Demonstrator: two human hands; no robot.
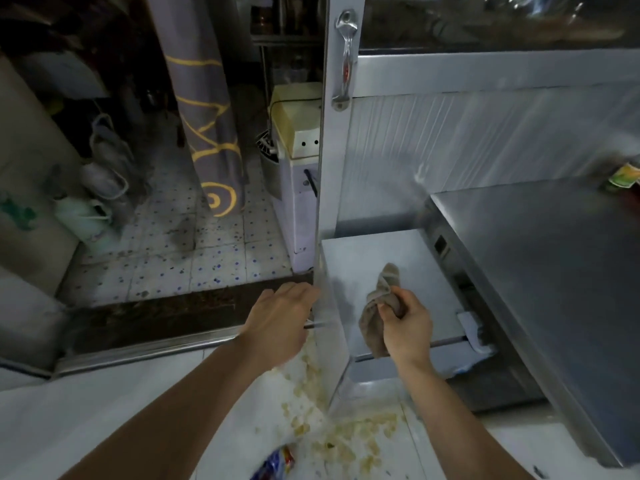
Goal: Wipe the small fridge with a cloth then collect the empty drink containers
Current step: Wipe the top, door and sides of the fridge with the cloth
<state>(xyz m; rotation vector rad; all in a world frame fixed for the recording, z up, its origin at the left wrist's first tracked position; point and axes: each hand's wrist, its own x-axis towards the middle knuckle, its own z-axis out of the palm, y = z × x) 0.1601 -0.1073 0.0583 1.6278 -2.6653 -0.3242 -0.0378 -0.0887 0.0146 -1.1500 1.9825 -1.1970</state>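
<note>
The view looked down on a white floor [104, 410] strewn with pale crumbs [346, 434], with a blue and red wrapper [277, 462] lying at the near edge. Beyond a dark threshold [156, 320] lay a spotted tile floor [207, 258], grimy in places, where a grey curtain [207, 133] with yellow lines hung down and several white jugs [100, 188] stood in a cluster at the far left. A cream appliance [298, 126] sat on a white unit behind the curtain. A tall metal door [329, 168] with a chrome handle [344, 60] stood edge-on in the middle, and to its right ran a ribbed metal wall [485, 140]. A steel bench [536, 271] filled the right side, with a green-labelled container [623, 176] at its far right edge, partly blurred. Below and left of the bench stood the fridge [381, 271], its pale top facing the camera. The left hand [280, 320] lay against the near edge of the metal door, its fingers fairly straight and hidden at the tips, so whether it gripped anything could not be told. The right hand [405, 323] held a bunched brownish cloth [377, 306] in curled fingers, over the fridge top near its front edge. The two hands were near each other, the door edge between them.
</note>
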